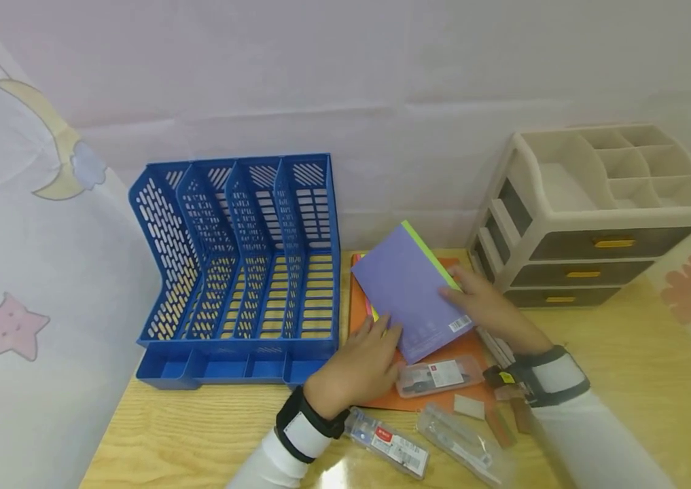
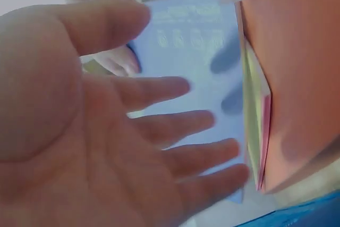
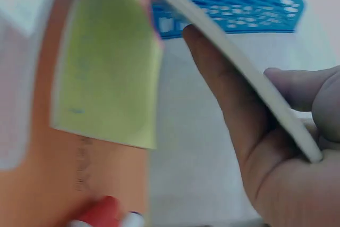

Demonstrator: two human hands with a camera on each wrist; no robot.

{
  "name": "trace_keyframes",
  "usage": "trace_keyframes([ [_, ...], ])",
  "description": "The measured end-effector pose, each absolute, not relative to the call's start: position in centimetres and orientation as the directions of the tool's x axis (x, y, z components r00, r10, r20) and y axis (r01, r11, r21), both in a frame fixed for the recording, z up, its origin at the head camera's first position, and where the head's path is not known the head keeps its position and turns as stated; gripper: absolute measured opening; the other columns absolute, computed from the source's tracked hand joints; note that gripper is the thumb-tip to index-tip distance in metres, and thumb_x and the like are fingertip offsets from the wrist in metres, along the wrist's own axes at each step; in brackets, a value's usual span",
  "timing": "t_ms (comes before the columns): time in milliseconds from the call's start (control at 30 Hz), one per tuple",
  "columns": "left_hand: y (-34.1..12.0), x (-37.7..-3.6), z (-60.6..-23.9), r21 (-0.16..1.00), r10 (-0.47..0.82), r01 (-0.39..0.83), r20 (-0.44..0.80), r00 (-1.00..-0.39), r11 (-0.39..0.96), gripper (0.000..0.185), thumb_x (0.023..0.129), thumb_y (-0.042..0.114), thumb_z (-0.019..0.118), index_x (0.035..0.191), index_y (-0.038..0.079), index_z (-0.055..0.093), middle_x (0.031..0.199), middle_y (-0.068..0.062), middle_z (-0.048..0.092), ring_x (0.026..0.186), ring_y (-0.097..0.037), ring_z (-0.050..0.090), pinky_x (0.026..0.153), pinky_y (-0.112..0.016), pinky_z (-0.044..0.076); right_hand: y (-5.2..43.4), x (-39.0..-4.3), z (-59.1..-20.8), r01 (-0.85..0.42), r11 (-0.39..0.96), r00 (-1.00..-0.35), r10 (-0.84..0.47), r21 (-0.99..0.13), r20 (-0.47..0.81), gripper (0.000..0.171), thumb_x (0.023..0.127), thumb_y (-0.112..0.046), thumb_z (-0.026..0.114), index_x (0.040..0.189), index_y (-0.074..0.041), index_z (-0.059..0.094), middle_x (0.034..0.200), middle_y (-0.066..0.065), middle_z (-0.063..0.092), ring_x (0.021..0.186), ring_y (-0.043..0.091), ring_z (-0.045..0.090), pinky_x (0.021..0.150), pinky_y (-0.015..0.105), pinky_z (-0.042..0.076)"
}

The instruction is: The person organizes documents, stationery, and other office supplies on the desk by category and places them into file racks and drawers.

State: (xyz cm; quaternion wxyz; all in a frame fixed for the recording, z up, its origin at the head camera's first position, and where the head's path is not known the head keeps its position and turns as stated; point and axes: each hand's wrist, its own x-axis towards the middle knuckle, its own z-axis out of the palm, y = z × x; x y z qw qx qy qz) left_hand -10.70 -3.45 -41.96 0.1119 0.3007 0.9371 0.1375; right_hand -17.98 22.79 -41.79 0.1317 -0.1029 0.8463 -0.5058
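A purple notebook [image 1: 406,292] with a green spine strip is tilted up over an orange folder [image 1: 359,288]. My right hand [image 1: 486,302] pinches its right edge; in the right wrist view, the thumb and fingers of this right hand [image 3: 281,174] lie on either side of the notebook [image 3: 239,62]. My left hand [image 1: 360,367] is at the notebook's lower left edge. Its fingers are spread and nearly straight in the left wrist view, where the hand [image 2: 127,120] overlaps the purple cover [image 2: 196,51]. A yellow-covered book [image 3: 109,78] lies on the folder, partly hidden beneath the notebook.
A blue file rack [image 1: 241,348] stands left, a white drawer organizer [image 1: 614,221] at back right. Before the notebook lie a clear case [image 1: 418,390] with a white label, another labelled clear box [image 1: 388,441], a transparent case [image 1: 461,441] and a small whitish block [image 1: 469,407].
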Motion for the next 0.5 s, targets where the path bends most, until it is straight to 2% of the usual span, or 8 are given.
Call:
trace_keyframes([
  [133,-4.0,-11.1,-40.8,0.337,0.613,0.588,0.038,-0.789,0.736,0.065,0.104,0.032,0.060,0.159,0.006,0.036,0.167,-0.022,0.030,0.154,-0.042,0.031,0.123,-0.054,0.033,23.1,-16.5,-39.4,-0.168,0.500,-0.948,-0.318,-0.849,0.001,0.029,0.107,-0.015,0.055,0.131,0.001,0.052,0.109,0.026,0.068,0.076,0.020,0.073,0.064,0.035,0.062],
  [233,-4.6,-11.5,-39.6,0.356,0.577,0.607,0.199,-0.792,0.710,0.070,0.102,0.031,0.063,0.160,0.005,0.033,0.167,-0.022,0.029,0.153,-0.039,0.033,0.122,-0.053,0.036,23.5,-15.0,-37.8,-0.287,0.560,-0.937,-0.333,-0.777,0.106,0.023,0.106,-0.013,0.057,0.126,-0.003,0.057,0.109,0.020,0.069,0.077,0.015,0.072,0.065,0.031,0.060],
  [367,-5.3,-12.0,-38.7,0.426,0.427,0.583,0.410,-0.806,0.692,0.077,0.099,0.026,0.068,0.160,0.003,0.028,0.167,-0.022,0.025,0.152,-0.037,0.037,0.119,-0.051,0.039,23.7,-13.0,-36.2,-0.366,0.609,-0.925,-0.321,-0.704,0.202,0.021,0.105,-0.011,0.058,0.125,-0.005,0.058,0.103,0.013,0.071,0.077,0.007,0.069,0.065,0.028,0.058],
  [500,-5.8,-12.4,-38.7,0.543,0.290,0.553,0.496,-0.819,0.633,0.088,0.097,0.021,0.071,0.163,0.002,0.016,0.169,-0.019,0.020,0.152,-0.034,0.036,0.118,-0.047,0.039,23.5,-11.9,-35.5,-0.380,0.518,-0.922,-0.278,-0.766,0.269,0.025,0.105,-0.006,0.055,0.130,-0.002,0.054,0.103,0.015,0.075,0.079,0.003,0.072,0.062,0.029,0.061],
])
